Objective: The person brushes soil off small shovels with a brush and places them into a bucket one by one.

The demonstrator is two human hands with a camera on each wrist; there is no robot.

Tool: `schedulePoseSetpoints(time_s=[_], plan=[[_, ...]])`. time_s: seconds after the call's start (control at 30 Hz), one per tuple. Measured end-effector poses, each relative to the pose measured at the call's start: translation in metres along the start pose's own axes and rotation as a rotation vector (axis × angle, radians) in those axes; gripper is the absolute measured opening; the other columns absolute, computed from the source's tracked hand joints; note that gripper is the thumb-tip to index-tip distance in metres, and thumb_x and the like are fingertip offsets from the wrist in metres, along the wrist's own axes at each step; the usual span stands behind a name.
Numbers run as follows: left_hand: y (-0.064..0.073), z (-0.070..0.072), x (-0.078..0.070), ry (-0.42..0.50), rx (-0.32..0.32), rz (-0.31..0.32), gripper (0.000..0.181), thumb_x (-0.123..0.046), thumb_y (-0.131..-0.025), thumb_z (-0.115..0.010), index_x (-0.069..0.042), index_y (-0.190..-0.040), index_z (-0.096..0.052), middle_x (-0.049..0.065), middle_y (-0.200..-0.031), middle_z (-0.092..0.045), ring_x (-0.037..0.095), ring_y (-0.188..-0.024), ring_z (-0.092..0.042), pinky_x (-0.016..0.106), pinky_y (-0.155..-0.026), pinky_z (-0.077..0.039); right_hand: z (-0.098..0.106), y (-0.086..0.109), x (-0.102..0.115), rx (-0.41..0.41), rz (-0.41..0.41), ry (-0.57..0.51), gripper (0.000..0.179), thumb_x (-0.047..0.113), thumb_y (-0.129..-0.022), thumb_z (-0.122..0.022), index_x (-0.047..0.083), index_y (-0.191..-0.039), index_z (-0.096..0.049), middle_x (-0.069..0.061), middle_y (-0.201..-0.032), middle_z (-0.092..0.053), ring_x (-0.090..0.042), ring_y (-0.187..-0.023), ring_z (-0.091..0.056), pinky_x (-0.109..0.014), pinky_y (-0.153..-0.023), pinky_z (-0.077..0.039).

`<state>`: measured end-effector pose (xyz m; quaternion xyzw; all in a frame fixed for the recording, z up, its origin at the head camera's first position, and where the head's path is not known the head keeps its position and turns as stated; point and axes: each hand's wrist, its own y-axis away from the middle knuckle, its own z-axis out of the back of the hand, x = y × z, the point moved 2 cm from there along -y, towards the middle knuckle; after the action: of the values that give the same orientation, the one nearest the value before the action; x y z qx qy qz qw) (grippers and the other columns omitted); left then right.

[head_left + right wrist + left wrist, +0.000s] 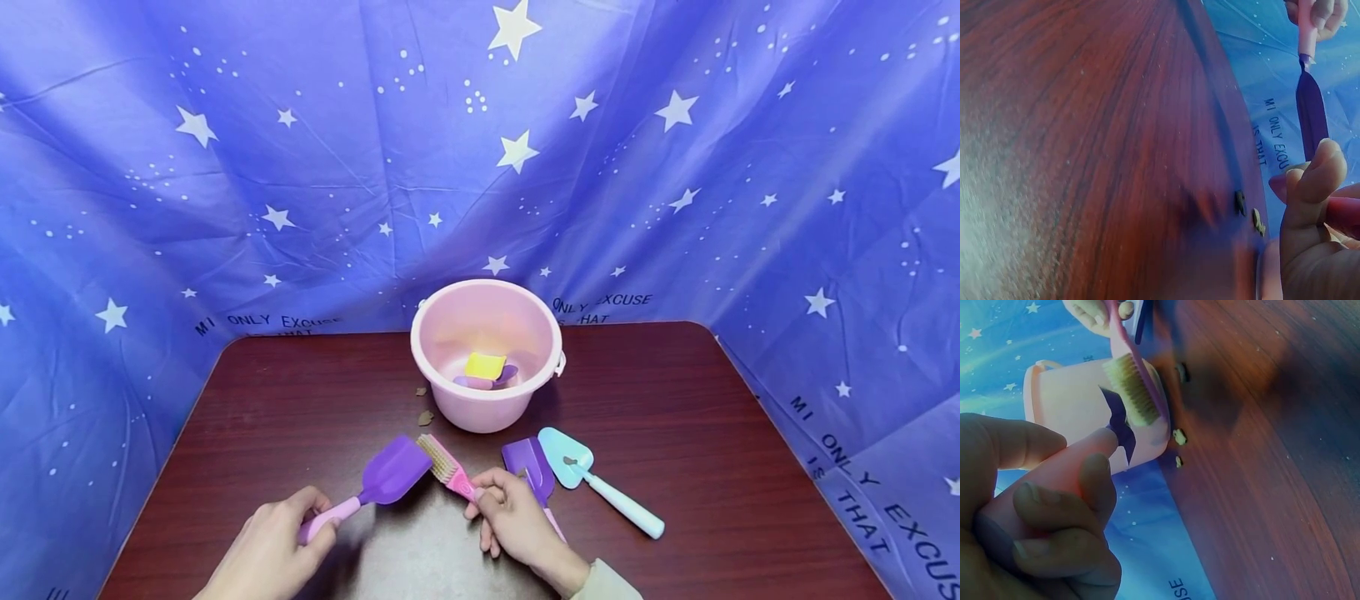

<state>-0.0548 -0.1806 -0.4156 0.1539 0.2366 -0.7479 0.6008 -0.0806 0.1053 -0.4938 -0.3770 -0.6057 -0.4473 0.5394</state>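
The left hand [279, 537] is clamped on the pink handle of a purple shovel [397, 469], whose long axis runs forward and rightward from that hand, so its blade lies between the two hands. The right hand [517, 518] pinches the handle of a pink brush [442, 461], which runs forward and leftward from its fingers; the two long axes converge ahead of the hands, the bristles just beside the blade's far edge, though whether they touch I cannot tell. The brush head is nearer the right hand than the left, and I judge the bristle-to-blade gap to be the relation that matters most. Straight beyond that meeting point, ahead of both hands, bits of dry leaf [425, 417] lie on the bench [675, 375], near the pink bucket [480, 413], which stands forward of the right hand. A second purple shovel [525, 458] lies partly hidden by the right hand, with a light blue trowel [566, 457] to that hand's right.
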Motion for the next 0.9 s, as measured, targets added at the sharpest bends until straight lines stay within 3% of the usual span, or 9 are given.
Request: schedulePoseSetpoints(time_s=[0.33, 0.53, 0.9], plan=[[-0.003, -0.003, -0.006, 0.024, -0.007, 0.016, 0.021, -0.014, -0.075, -0.075, -0.026, -0.076, -0.058, -0.018, -0.054, -0.032, -0.001, -0.047, -0.029, 0.022, -0.045, -0.028, -0.026, 0.009, -0.004, 0.095, 0.005, 0.029, 0.015, 0.005, -0.097, -0.048, -0.003, -0.109, -0.052, -0.020, -0.081, -0.065, -0.010, -0.039, -0.050, -0.034, -0.034, -0.043], [-0.005, -0.006, -0.009, 0.042, 0.020, 0.024, 0.018, -0.015, -0.076, -0.074, -0.025, -0.077, -0.059, -0.018, -0.054, -0.033, -0.001, -0.047, -0.030, 0.022, -0.045, -0.028, -0.039, 0.012, 0.000, 0.129, 0.016, 0.027, 0.016, 0.006, -0.096, -0.048, -0.001, -0.109, -0.054, -0.012, -0.077, -0.066, -0.008, -0.038, -0.049, -0.029, -0.032, -0.042], [-0.004, -0.007, -0.009, 0.045, 0.008, 0.023, 0.019, -0.015, -0.076, -0.074, -0.027, -0.076, -0.059, -0.018, -0.055, -0.033, -0.001, -0.048, -0.030, 0.022, -0.046, -0.028, -0.034, 0.011, 0.004, 0.125, 0.027, 0.025, 0.014, 0.008, -0.096, -0.051, 0.000, -0.107, -0.055, -0.019, -0.079, -0.066, -0.007, -0.038, -0.049, -0.028, -0.033, -0.042]])
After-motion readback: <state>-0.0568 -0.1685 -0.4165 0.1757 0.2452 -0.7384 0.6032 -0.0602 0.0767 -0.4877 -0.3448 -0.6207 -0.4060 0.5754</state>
